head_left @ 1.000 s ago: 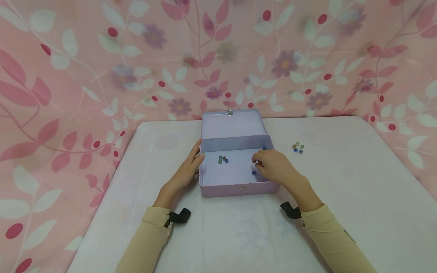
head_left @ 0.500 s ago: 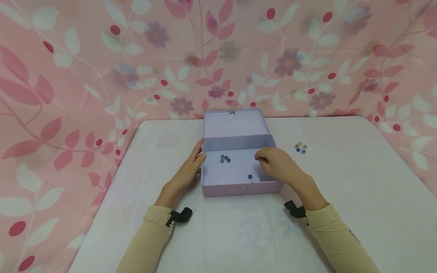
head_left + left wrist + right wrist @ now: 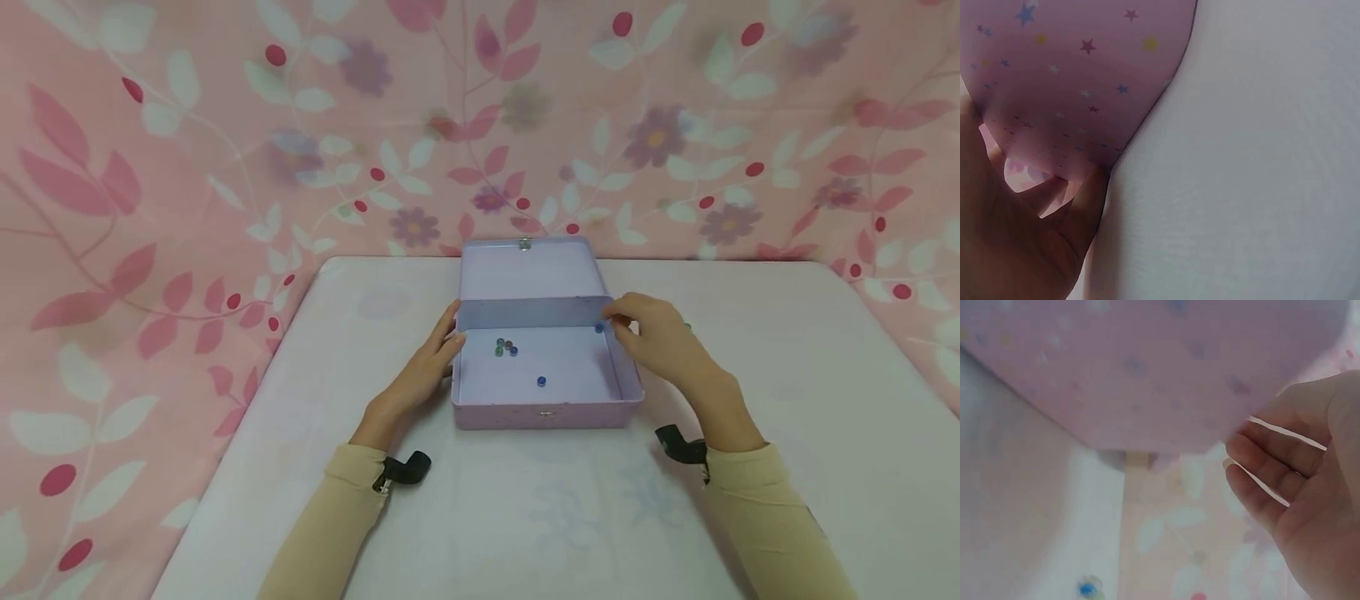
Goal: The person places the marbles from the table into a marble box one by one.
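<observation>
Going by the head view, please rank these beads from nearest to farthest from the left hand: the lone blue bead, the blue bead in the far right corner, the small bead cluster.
From the left hand:
1. bead cluster, left part of the box
2. lone blue bead, around mid-width, toward the front
3. corner blue bead, far right

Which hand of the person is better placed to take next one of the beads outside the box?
Probably the right hand: it is at the right side of the box, nearer the outside beads. The left hand rests against the opposite side.
</observation>
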The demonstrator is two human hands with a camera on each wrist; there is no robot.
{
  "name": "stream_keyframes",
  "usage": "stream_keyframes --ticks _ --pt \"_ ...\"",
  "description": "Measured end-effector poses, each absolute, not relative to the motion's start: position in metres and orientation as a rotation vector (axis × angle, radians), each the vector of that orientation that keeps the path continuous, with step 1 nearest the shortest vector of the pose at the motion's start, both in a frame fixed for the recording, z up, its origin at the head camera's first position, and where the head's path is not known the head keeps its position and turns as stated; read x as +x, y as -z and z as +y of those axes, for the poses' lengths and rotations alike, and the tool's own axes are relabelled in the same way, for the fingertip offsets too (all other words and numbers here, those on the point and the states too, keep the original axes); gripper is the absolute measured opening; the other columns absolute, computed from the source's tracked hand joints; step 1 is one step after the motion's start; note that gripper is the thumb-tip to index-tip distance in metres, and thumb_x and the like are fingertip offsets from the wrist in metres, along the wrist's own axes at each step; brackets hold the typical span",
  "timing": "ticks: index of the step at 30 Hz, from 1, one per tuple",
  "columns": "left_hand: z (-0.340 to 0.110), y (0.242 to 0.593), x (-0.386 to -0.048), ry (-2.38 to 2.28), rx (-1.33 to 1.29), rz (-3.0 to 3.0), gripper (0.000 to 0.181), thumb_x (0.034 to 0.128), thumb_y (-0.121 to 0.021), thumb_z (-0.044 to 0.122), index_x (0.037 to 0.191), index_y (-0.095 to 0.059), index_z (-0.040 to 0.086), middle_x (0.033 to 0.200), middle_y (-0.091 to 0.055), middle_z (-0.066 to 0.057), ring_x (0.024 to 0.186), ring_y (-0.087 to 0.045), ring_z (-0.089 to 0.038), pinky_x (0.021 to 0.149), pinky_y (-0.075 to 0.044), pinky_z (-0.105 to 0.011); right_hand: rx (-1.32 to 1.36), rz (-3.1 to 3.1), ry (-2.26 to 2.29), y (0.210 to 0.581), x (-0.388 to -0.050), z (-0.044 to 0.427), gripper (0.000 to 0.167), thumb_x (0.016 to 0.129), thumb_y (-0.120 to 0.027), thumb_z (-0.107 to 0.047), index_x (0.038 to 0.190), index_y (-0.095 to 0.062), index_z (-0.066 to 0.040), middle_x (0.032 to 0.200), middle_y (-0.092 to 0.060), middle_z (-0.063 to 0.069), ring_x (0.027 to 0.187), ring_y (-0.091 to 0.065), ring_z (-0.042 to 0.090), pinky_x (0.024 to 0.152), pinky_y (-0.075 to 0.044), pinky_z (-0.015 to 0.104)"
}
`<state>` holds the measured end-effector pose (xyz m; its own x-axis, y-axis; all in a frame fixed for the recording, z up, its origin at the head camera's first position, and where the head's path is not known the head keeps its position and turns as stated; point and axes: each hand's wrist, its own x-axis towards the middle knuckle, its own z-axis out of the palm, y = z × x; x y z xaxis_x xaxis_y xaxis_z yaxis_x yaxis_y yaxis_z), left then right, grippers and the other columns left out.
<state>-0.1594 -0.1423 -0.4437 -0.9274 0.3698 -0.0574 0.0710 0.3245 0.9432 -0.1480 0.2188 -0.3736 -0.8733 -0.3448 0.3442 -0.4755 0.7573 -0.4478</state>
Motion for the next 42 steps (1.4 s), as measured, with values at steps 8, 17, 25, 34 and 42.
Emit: stream_keyframes --ticks 8,17,25,34,42 --pt "-0.139 0.441 -0.158 -1.619 0.429 2.349 0.059 0.1063 -0.037 0.047 0.156 -0.005 0.051 0.168 -0.012 0.003 0.154 -0.018 -0.023 0.109 -0.043 -0.059 0.533 -2.762 -0.715 0.368 -0.151 0.256 0.021 0.092 -0.059 -0.002 0.110 -0.070 -0.004 0.101 -0.071 0.013 0.093 -0.063 0.028 0.079 -0.050 0.048" --pt "-0.136 0.440 -0.158 -1.625 0.422 2.350 0.060 0.1056 -0.038 0.048 0.156 -0.005 0.051 0.168 -0.012 0.000 0.154 -0.018 -0.023 0.109 -0.042 -0.059 0.485 -2.848 -0.690 0.371 -0.161 0.281 0.023 0.092 -0.058 -0.004 0.112 -0.069 -0.001 0.101 -0.070 0.017 0.093 -0.062 0.032 0.083 -0.049 0.052" --pt "-0.138 0.442 -0.158 -1.641 0.389 2.349 0.060 0.1042 -0.039 0.053 0.155 -0.006 0.054 0.167 -0.012 0.003 0.154 -0.019 -0.023 0.110 -0.042 -0.059 0.410 -2.917 -0.672 0.377 -0.168 0.306 0.025 0.092 -0.056 -0.005 0.113 -0.067 0.002 0.101 -0.069 0.021 0.096 -0.062 0.036 0.085 -0.048 0.055" --pt "-0.142 0.437 -0.156 -1.624 0.377 2.338 0.061 0.1045 -0.037 0.053 0.156 -0.003 0.051 0.169 -0.008 0.000 0.155 -0.016 -0.025 0.111 -0.040 -0.060 0.304 -2.976 -0.676 0.388 -0.168 0.330 0.028 0.092 -0.055 -0.007 0.114 -0.066 0.005 0.102 -0.068 0.025 0.096 -0.062 0.038 0.085 -0.048 0.055" --pt "-0.137 0.413 -0.144 -1.603 0.381 2.321 0.061 0.1073 -0.037 0.042 0.159 -0.003 0.042 0.169 -0.007 -0.006 0.155 -0.015 -0.027 0.112 -0.040 -0.058 0.260 -3.084 -0.672 0.401 -0.168 0.345 0.032 0.094 -0.052 -0.009 0.119 -0.064 0.006 0.105 -0.066 0.026 0.095 -0.058 0.036 0.083 -0.048 0.052"
